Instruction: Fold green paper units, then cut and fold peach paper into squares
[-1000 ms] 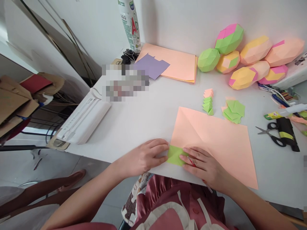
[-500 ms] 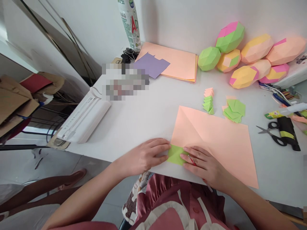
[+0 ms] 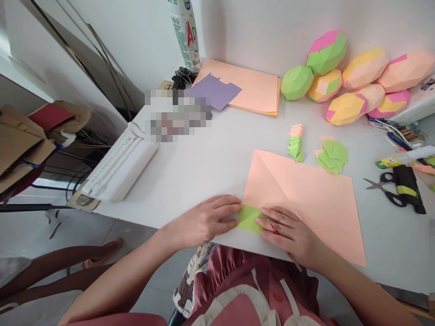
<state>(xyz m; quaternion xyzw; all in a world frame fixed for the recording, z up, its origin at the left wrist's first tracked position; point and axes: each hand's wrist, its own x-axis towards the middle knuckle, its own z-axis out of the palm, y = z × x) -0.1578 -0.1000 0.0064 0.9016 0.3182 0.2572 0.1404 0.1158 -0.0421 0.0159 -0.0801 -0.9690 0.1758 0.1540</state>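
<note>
Starting at the left: white machine [image 3: 117,167] lies along that side of the table [image 3: 197,167], presumably there to stay out of the hands' way. Left hand [image 3: 207,222]: thumb and fingertips at the green paper's [image 3: 249,218] left edge, likely steadying it; from where I stand, cannot tell whether they pinch. Paper lies flat between both hands, near the table's front edge, likely for easy reach. Right hand [image 3: 290,233]: fingers spread over the paper's right part, apparently pressing it down, a slim red tool [image 3: 273,227] clasped among them, probably to keep it handy. Peach sheet [image 3: 316,194] extends under that hand, perhaps as a mat. Scissors [image 3: 381,186] rest farther right. Paper's appearance, left to right: lime green, smooth, top edge straight, right end hidden by fingers.
</note>
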